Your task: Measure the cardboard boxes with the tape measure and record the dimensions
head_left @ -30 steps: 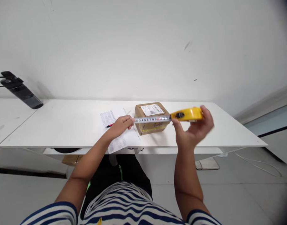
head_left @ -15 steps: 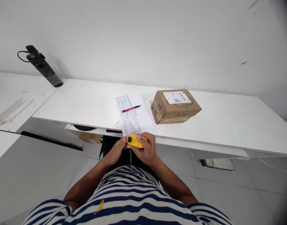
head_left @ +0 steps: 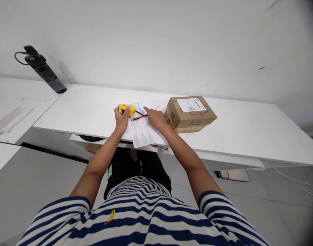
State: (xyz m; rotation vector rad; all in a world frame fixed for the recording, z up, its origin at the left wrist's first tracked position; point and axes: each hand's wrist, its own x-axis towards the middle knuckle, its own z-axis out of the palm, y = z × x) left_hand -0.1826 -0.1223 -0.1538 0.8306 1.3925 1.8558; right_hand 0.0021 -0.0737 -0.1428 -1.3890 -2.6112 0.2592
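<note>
Yellow tape measure (head_left: 128, 109) is gripped in the left hand (head_left: 122, 121), left of centre on my feed. Red-and-black pen (head_left: 138, 118) lies mid-frame on the paper (head_left: 143, 135), long axis roughly sideways; right hand (head_left: 156, 119) is nearer, over its right end, can't tell if those fingers are closed.

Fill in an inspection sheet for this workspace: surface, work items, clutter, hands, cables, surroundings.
Surface: white table; brownish smudges on the adjoining tabletop.
Work items: yellow tape measure, red-black pen, written-on paper, taped cardboard box.
Clutter: dark bottle near the wall.
Hands: left hand holds the tape measure; right hand at the pen's end, grip unclear.
Cables: pale cable on the floor, right.
Surroundings: dark mark on the wall.
</note>
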